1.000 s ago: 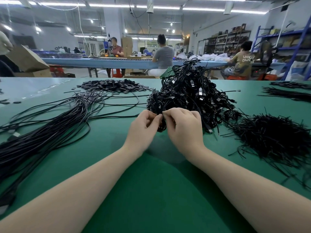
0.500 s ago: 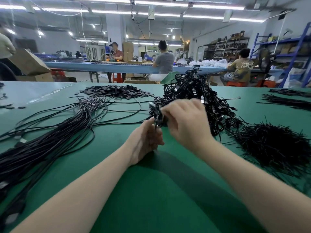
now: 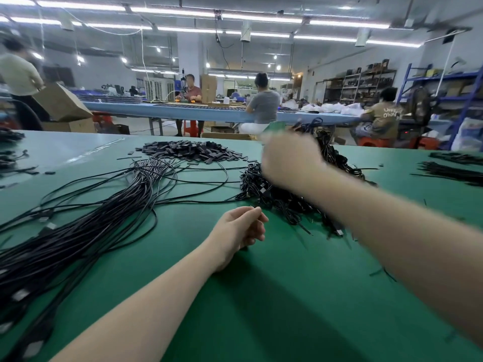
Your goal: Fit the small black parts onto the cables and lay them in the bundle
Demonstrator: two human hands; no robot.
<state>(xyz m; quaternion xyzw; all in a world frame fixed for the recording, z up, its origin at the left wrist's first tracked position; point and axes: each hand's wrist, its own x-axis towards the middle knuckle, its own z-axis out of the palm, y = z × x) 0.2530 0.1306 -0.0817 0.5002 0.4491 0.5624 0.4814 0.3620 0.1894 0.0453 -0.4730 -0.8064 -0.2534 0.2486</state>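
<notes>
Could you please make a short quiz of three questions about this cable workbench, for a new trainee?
1. True or false: the left hand rests low over the green table.
2. Where does the pile of small black parts lie?
A. behind the spread of long cables
B. at the near table edge
C. under the left hand
3. Fill in: the raised, blurred right hand is over the ____ heap of cables.

Key
1. True.
2. A.
3. Tangled. Blur hides whether this hand holds anything.
</notes>
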